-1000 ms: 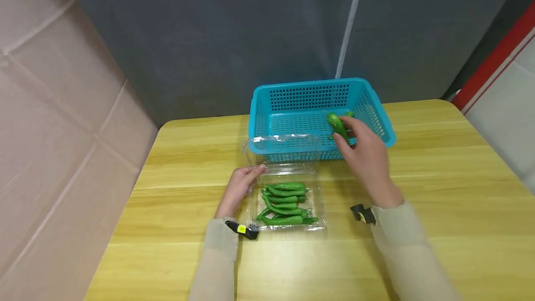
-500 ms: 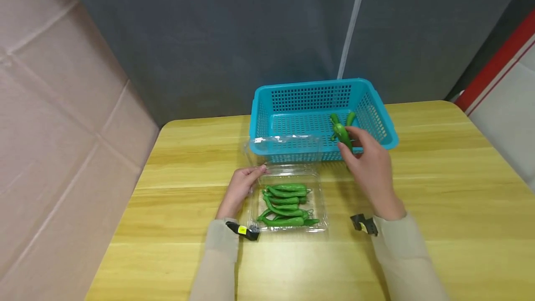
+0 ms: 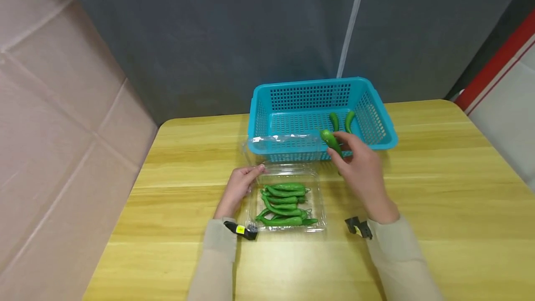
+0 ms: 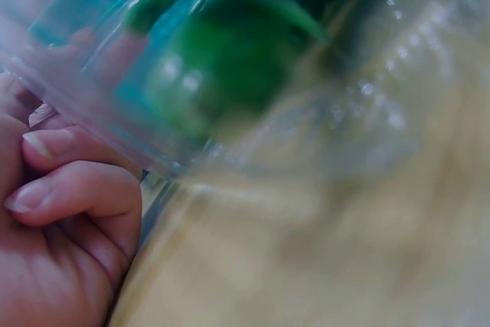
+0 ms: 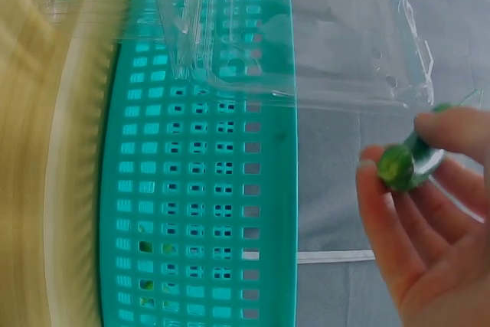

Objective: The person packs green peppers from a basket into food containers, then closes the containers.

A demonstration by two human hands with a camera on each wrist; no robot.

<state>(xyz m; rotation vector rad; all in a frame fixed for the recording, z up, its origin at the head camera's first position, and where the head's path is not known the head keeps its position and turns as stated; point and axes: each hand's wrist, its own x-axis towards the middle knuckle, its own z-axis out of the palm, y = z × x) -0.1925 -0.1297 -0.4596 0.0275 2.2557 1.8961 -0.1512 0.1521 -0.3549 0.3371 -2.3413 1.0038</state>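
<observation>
Right hand [image 3: 362, 171], fingers curled, grip closed around a glossy green pepper [image 3: 331, 141], up at the near rim of the blue plastic mesh basket [image 3: 309, 84]! Left hand [image 3: 240, 184] pinches the clear plastic clamshell box [image 3: 292, 171] beside its hinge.

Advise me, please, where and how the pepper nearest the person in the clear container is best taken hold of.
I'd pinch the nearest pepper across its thick middle, coming straight down from above: it lies crosswise with its upper side exposed, neighbouring peppers crowd its far side, and the open lid of the clear container leaves the top free.
</observation>
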